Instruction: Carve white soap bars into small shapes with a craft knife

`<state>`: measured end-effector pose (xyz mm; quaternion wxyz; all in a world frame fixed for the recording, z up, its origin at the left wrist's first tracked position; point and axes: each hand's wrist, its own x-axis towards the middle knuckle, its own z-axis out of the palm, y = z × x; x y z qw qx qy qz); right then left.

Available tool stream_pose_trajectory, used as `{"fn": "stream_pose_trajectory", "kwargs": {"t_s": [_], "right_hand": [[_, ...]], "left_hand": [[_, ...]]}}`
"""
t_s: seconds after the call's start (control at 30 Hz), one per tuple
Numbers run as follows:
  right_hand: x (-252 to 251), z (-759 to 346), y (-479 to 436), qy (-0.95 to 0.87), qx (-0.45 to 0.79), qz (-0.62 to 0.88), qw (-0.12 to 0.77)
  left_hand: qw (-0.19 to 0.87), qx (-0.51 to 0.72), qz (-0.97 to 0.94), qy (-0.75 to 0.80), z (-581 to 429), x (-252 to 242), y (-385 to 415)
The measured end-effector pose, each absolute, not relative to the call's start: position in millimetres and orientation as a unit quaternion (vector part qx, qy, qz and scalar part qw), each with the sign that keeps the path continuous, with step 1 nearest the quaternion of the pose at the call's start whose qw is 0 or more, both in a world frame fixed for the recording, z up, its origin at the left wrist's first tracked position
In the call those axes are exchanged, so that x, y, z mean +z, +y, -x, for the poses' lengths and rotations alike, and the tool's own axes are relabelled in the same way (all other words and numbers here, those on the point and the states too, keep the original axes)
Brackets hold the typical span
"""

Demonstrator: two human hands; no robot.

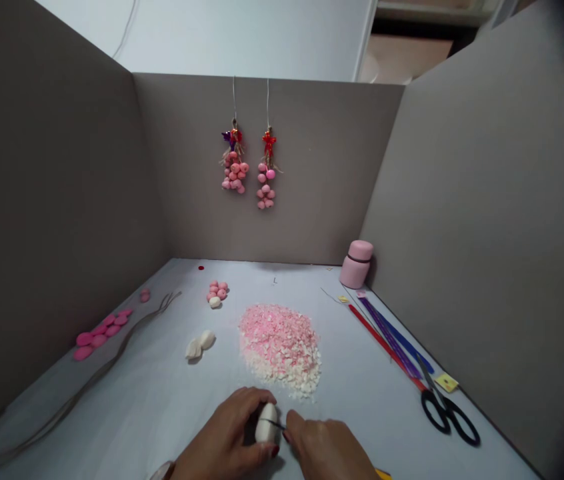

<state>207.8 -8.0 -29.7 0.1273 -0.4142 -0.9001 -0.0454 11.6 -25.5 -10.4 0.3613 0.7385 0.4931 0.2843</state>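
Observation:
Near the front edge, my left hand (235, 433) is closed round a smooth white oval piece (266, 424), fingers on its far side and thumb on its near side. My right hand (326, 445) grips a knife with a thin dark blade (277, 425), its handle hidden in the fist. The blade lies against the white piece, where a dark line crosses the surface. Just beyond both hands is a heap of pink and white flakes (282, 340). Left of the heap lie two joined white lumps (201, 345).
Pink balls (217, 289) with a white one sit farther back. At left are pink discs (99, 335) and a twine bundle (125, 340). Scissors (445, 407), ribbons (387, 333) and a pink flask (357, 264) line the right wall. Two ball strings (235, 170) hang behind.

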Motion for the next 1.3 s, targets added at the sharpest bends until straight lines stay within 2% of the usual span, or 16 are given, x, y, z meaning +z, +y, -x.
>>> {"fn": "stream_pose_trajectory", "kwargs": {"t_s": [0.3,1.07,1.3], "right_hand": [[-42.2,-217.9,-6.1,-0.907,-0.016,0.399,0.132],[-40.2,-219.6,-7.0,-0.916,0.016,0.401,-0.004],[-38.3,-215.9,-6.9,-0.917,0.012,0.397,0.014]], "left_hand": [[0.380,0.266,-0.744,0.481,-9.3,-8.3,-22.9],[0.395,0.281,-0.733,0.477,-7.7,-9.8,-23.2],[0.399,0.273,-0.727,0.488,-7.0,-10.2,-24.7]]}}
